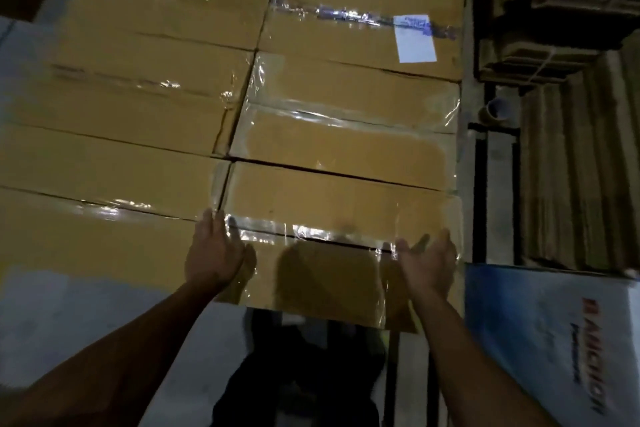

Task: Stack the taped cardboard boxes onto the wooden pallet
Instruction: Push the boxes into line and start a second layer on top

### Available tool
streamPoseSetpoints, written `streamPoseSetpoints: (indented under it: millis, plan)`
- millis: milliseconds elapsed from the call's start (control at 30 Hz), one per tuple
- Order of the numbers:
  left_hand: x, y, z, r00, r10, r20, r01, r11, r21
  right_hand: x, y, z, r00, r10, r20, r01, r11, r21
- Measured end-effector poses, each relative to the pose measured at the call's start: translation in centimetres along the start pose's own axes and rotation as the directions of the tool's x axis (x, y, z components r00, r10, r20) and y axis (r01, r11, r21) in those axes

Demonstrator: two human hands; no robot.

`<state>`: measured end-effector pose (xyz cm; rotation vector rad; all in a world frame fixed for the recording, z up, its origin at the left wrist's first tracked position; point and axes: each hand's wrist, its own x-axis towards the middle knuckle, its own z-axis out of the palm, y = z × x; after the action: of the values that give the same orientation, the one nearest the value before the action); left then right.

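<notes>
left hand point(214, 255): flat, fingers spread, on the near box point(322, 253) at its left edge
right hand point(429, 262): open, at the box's right edge
box: nearest in taped stack point(166, 87)
label point(415, 38): white, far box

Looked like a warehouse or packing store, dimly lit. Rows of brown cardboard boxes point(145, 107) sealed with shiny clear tape, packed edge to edge; one with a white paper label point(415, 38). On the right, bundles of flat cardboard sheets point(571, 163) stacked on edge, a tape roll point(497, 110) beside them, and a blue-and-white printed carton point(554, 333) nearer.
</notes>
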<state>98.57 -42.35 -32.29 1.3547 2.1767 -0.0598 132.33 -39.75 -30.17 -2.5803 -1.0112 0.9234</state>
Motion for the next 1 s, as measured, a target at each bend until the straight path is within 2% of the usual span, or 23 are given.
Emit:
streamPoseSetpoints:
  millis: [133, 300, 400, 500, 700, 1000]
  plan:
    - [2.1, -1.3, 3.1, 0.992, -0.004, -0.126, 0.022, 0.99, 0.138, 6.6, -0.1, 1.8, 0.997, -0.013, -0.081, 0.016, 0.999, 0.034]
    - [4.6, -1.3, 4.9, 0.968, -0.071, -0.239, 0.098, 0.99, 0.103, 12.6, -1.1, 1.7, 0.993, -0.012, -0.118, 0.01, 1.0, -0.013]
    - [5.1, -2.0, 5.8, 0.965, -0.134, -0.224, 0.149, 0.987, 0.053, 14.1, -0.6, 1.7, 0.997, -0.004, -0.076, 0.001, 0.999, -0.037]
    - [5.0, -2.2, 6.1, 0.966, -0.119, -0.23, 0.135, 0.989, 0.053, 14.4, -0.1, 2.3, 0.999, -0.032, -0.038, 0.029, 0.998, -0.057]
    - [4.8, -1.8, 6.7, 0.97, -0.149, -0.192, 0.165, 0.984, 0.068, 14.7, -0.4, 2.9, 0.998, -0.025, -0.05, 0.019, 0.993, -0.113]
    - [4.9, -1.2, 7.5, 0.956, -0.208, -0.208, 0.217, 0.976, 0.023, 14.7, -0.7, 2.9, 0.998, -0.035, -0.044, 0.029, 0.99, -0.137]
